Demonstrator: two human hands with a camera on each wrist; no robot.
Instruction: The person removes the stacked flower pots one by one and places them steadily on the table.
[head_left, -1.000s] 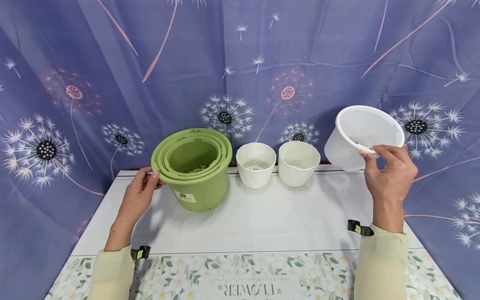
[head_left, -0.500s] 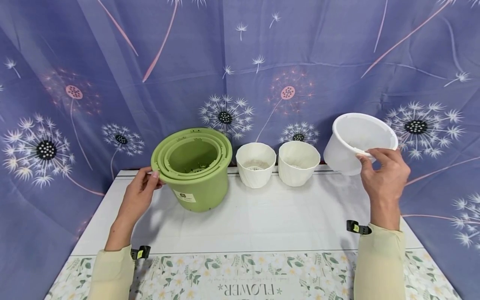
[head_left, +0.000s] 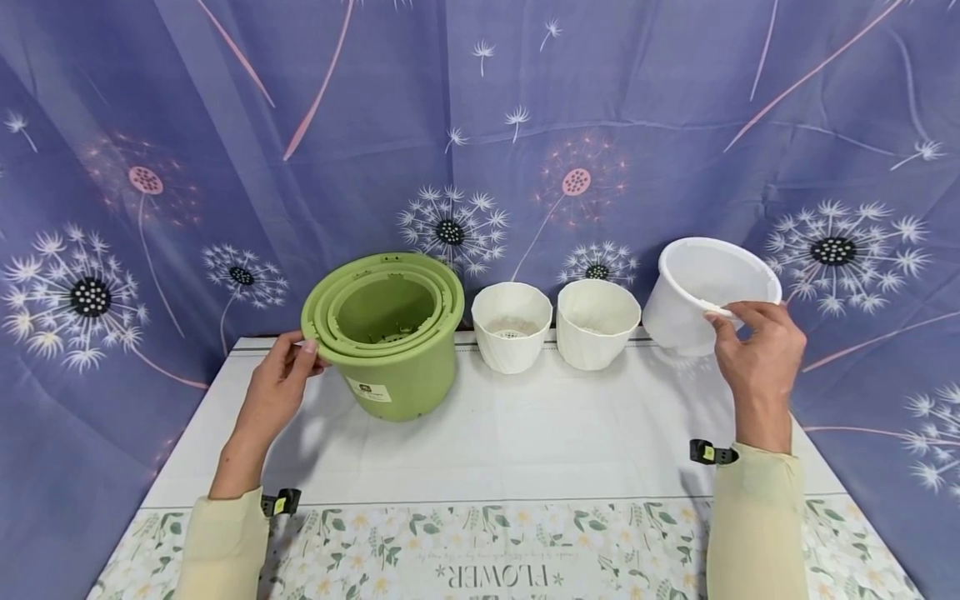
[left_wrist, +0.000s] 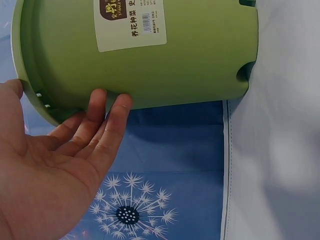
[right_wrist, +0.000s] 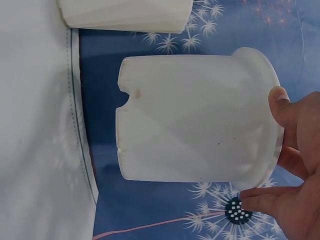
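A stack of nested green flowerpots [head_left: 412, 387] stands upright at the left of the table. My left hand [head_left: 273, 383] holds its outer rim, thumb on top and fingers beneath. The left wrist view shows fingertips against the green wall [left_wrist: 175, 75], below a paper label [left_wrist: 131, 22]. On the right, my right hand [head_left: 759, 358] pinches the near rim of a white flowerpot [head_left: 678, 312], which tilts with its mouth up. In the right wrist view the notched base of this white flowerpot [right_wrist: 190, 120] appears with a gap between it and the tabletop's edge.
Two small cream flowerpots [head_left: 512, 354] with fluted walls sit side by side between my hands, near the back edge. White cloth covers the table [head_left: 525, 450], with a floral strip at the front. A blue dandelion curtain [head_left: 360, 108] hangs behind and at both sides.
The white flowerpot has come down toward the table and slightly left, with my right hand still gripping its rim. My left hand and the green flowerpots have stayed put.
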